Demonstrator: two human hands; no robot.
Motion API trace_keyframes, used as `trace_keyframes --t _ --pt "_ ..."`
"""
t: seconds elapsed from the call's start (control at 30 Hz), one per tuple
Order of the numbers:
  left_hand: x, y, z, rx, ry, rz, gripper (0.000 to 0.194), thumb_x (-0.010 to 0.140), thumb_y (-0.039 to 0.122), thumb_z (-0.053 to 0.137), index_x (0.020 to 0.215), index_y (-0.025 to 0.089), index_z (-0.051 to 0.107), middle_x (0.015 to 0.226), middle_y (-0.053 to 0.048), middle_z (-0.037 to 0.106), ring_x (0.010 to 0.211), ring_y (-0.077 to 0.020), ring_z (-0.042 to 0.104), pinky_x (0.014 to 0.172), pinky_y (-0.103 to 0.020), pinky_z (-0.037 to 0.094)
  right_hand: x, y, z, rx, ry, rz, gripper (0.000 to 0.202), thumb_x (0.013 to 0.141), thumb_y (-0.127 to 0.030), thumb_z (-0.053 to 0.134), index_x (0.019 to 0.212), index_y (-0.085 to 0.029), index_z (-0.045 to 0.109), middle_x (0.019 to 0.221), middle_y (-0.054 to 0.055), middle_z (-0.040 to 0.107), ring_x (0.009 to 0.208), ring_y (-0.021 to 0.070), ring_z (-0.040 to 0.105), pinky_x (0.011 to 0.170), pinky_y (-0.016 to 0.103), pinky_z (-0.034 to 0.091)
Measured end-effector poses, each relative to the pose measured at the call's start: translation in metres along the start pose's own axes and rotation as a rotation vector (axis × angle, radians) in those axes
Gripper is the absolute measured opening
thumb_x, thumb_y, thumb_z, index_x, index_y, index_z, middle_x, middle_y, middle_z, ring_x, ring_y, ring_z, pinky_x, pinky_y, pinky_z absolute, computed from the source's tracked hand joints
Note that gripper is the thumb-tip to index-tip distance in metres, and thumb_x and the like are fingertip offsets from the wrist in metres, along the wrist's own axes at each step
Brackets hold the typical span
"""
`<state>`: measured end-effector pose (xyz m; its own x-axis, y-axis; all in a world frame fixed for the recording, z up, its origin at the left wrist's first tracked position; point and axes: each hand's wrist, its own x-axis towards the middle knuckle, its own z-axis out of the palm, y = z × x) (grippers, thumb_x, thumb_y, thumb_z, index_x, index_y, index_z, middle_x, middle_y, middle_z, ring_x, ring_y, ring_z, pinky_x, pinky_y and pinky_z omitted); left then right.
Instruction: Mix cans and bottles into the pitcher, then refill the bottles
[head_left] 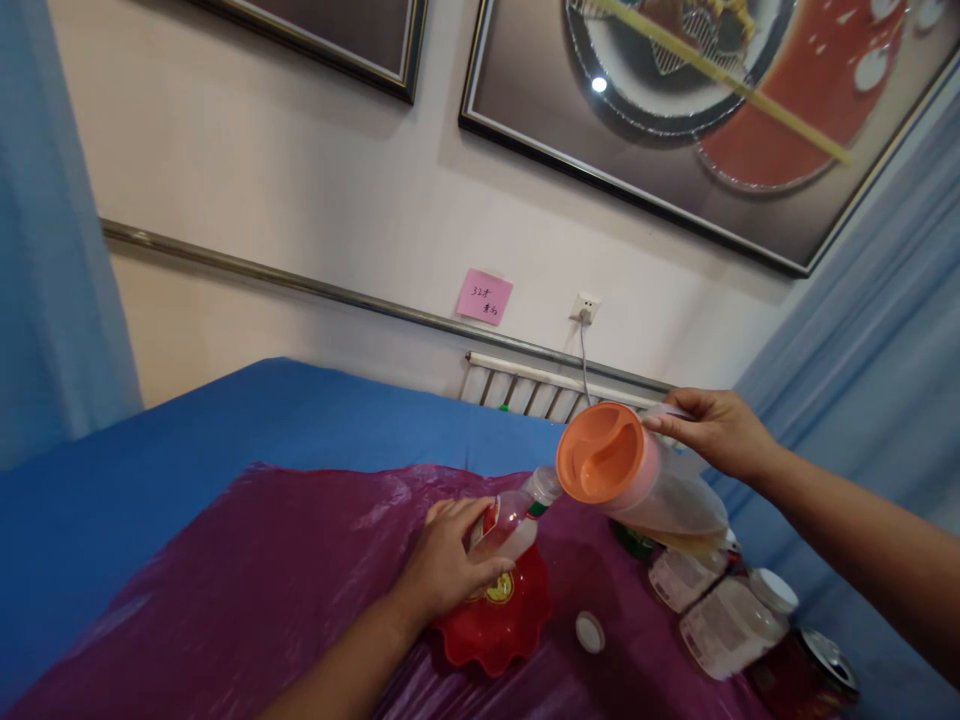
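Note:
My left hand is wrapped round a clear bottle with a red label and a green band at its neck. The bottle leans to the right over a red scalloped bowl. My right hand grips the handle of a pitcher, translucent with an orange lid. Tipped to the left, the pitcher has brownish liquid lying along its lower side. Its lid is close beside the bottle's mouth; whether liquid flows between them I cannot tell. A white cap lies right of the bowl.
Two clear jars and a dark red can stand at the right. Purple plastic sheeting covers part of the blue tablecloth. Behind are a radiator, a plugged socket and blue curtains.

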<state>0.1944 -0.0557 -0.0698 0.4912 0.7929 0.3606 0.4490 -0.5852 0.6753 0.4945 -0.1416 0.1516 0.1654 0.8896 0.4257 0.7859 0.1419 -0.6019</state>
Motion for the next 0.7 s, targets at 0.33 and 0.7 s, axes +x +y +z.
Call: trace_keyframes --t 0.33,0.7 --pt "0.0005 -0.0004 0.0009 0.003 0.003 0.008 0.072 0.064 0.043 0.089 0.129 0.026 0.065 0.127 -0.008 0.071 0.121 -0.0338 0.061 0.110 -0.053 0.037 -0.0015 -0.0021 0.0003 -0.026 0.004 -0.008 0.064 0.060 -0.081 0.075 0.056 -0.019 0.063 0.052 -0.002 0.046 0.052 0.0120 0.040 0.047 0.025 0.031" --pt "0.0003 -0.0012 0.0001 0.002 0.009 0.016 0.071 0.063 0.043 0.089 0.128 0.028 0.065 0.127 -0.007 0.071 0.120 -0.0333 0.062 0.110 -0.052 0.037 -0.0003 -0.0008 -0.0019 -0.055 0.022 -0.030 0.064 0.062 -0.082 0.073 0.058 -0.019 0.064 0.053 -0.002 0.048 0.052 0.0126 0.042 0.048 0.026 0.032"
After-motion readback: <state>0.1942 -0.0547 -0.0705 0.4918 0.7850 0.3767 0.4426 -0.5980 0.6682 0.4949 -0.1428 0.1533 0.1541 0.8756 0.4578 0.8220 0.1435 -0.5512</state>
